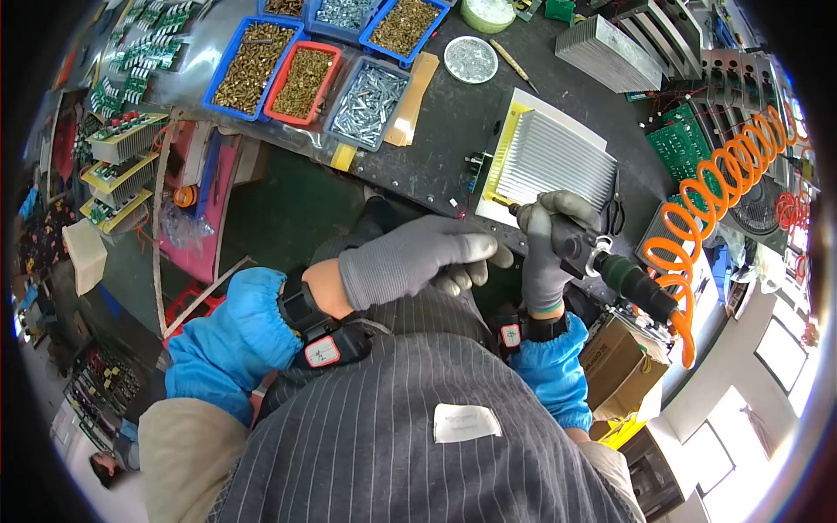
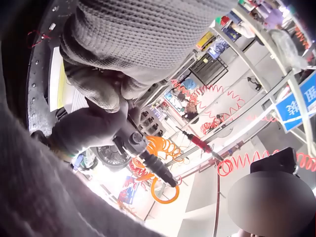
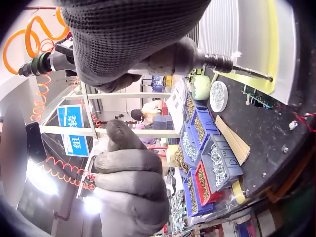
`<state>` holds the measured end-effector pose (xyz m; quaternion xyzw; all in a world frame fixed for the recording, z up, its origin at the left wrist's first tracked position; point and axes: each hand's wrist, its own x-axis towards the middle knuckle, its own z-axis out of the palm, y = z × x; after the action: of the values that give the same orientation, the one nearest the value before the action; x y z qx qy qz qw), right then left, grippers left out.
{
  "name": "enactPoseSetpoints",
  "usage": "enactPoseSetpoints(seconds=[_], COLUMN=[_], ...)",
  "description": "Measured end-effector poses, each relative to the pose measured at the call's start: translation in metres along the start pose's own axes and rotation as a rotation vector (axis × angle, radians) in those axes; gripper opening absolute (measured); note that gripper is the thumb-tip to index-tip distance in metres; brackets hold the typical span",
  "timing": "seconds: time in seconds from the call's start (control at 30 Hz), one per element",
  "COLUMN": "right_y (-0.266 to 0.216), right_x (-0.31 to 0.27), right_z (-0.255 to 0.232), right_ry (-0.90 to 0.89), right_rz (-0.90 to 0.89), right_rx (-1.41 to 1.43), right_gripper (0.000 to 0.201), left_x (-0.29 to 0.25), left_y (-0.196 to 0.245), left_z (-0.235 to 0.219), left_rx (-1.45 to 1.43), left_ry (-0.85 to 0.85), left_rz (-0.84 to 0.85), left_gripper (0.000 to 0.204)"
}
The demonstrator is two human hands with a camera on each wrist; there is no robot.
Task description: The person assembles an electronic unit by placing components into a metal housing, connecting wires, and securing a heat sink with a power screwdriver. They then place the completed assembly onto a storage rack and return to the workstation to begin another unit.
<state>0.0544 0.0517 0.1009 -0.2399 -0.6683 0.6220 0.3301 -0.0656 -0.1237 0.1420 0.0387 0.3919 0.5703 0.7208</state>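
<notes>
A pneumatic screwdriver (image 1: 575,248) is gripped in my gloved right hand (image 1: 551,240), its orange coiled hose (image 1: 689,253) running off to the right. In the right wrist view the driver's bit (image 3: 252,73) reaches the yellow strip along the edge of a finned metal heat sink (image 1: 558,161). My gloved left hand (image 1: 427,257) hovers in front of the table edge, left of the driver. Its fingers (image 3: 131,180) are curled in, with the thumb close by in the left wrist view. The palm is hidden, and I cannot tell whether it holds anything small.
Blue bins (image 1: 215,85) and a red bin (image 1: 335,61) of brass-coloured and silver hardware stand at the back left. Nearby are a white dish (image 1: 471,59) of small parts and a thin pointed tool (image 1: 514,64). Scissors (image 1: 615,213), more heat sinks (image 1: 606,54) and green circuit boards (image 1: 680,144) lie rightward.
</notes>
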Motion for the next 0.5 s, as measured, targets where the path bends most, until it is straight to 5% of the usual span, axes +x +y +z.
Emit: enactPoseSetpoints(seconds=[0.23, 0.5], right_y=[0.003, -0.01], right_x=[0.001, -0.001], right_z=[-0.005, 0.0], right_ry=[-0.085, 0.014], right_rz=[-0.005, 0.068], right_rx=[0.013, 0.001], right_gripper=[0.036, 0.045], left_x=[0.001, 0.029], left_y=[-0.009, -0.033], left_z=[0.047, 0.08], left_rx=[-0.136, -0.775], left_ry=[-0.143, -0.178], left_rz=[-0.05, -0.016], left_gripper=[0.038, 0.032])
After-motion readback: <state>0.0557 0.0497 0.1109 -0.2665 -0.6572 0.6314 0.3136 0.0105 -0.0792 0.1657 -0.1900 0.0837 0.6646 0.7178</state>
